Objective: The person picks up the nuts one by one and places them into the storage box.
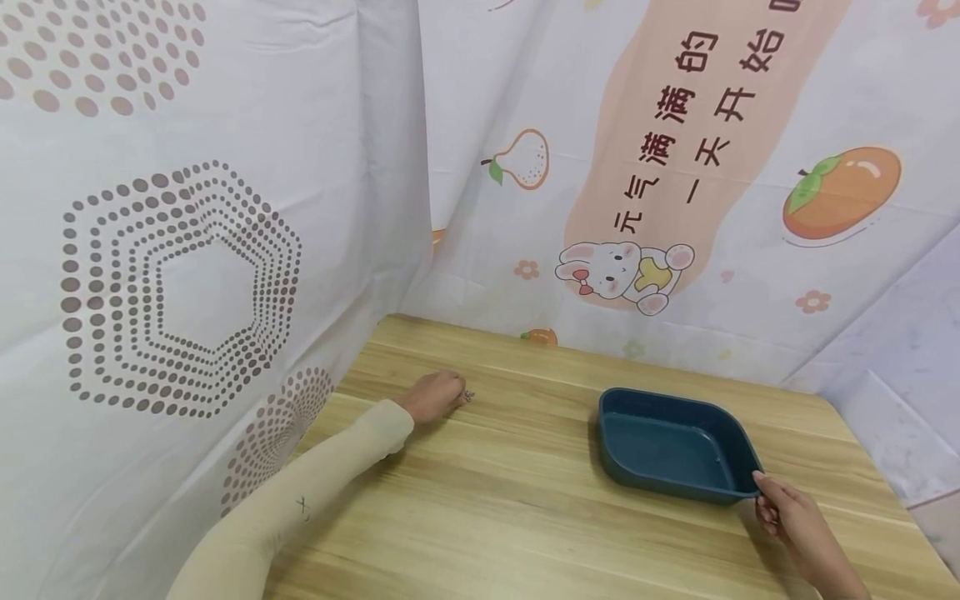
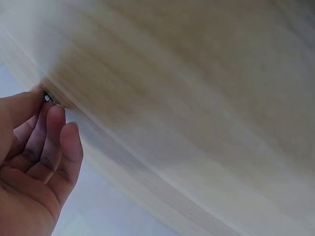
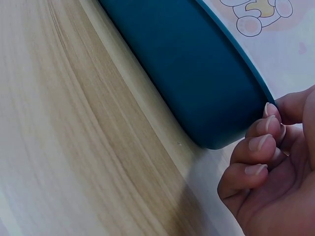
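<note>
My left hand [image 1: 437, 397], in a cream sleeve, is low over the back left of the wooden table. Its thumb and fingertips pinch a small shiny dark-and-silver piece [image 2: 47, 98], mostly covered by the fingers; its kind is too small to tell. The same small piece [image 1: 468, 396] peeks out at the fingertips in the head view. At the right, my right hand [image 1: 795, 521] pinches the near right corner of a dark teal plastic basin [image 1: 667, 485] between thumb and fingers. Nothing lies inside the basin. Its outer wall [image 3: 182, 69] fills much of the right wrist view.
The light wooden table [image 1: 480, 517] carries the basin. A white curtain with dotted hexagons [image 1: 187, 292] hangs along the left side. Behind the table hangs a printed cloth [image 1: 465, 275] with fruit, a rabbit and writing. A pale cloth [image 1: 900, 417] borders the right edge.
</note>
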The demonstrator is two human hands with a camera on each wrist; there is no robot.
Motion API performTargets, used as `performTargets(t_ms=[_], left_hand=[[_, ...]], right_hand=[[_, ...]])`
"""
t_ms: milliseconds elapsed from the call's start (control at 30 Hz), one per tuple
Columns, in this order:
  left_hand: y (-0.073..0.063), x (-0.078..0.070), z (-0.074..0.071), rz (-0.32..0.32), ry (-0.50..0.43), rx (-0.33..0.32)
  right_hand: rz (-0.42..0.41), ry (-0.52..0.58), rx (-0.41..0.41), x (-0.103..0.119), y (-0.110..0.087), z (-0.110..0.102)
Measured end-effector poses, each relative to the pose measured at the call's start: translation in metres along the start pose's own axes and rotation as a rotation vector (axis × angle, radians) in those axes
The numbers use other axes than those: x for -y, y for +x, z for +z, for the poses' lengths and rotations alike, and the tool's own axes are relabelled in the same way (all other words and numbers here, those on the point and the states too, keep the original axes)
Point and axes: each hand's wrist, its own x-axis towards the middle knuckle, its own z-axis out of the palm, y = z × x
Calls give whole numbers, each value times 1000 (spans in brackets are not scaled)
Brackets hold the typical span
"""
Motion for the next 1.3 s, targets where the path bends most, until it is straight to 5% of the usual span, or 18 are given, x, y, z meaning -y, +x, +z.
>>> performTargets(t_ms=[533,1300], left_hand=[[-1,5,3,3,41,3],[2,4,-7,-20,30,-78]], right_hand=[[-4,-8,0,2,-1,2],[14,-17,-18,3,-2,1]])
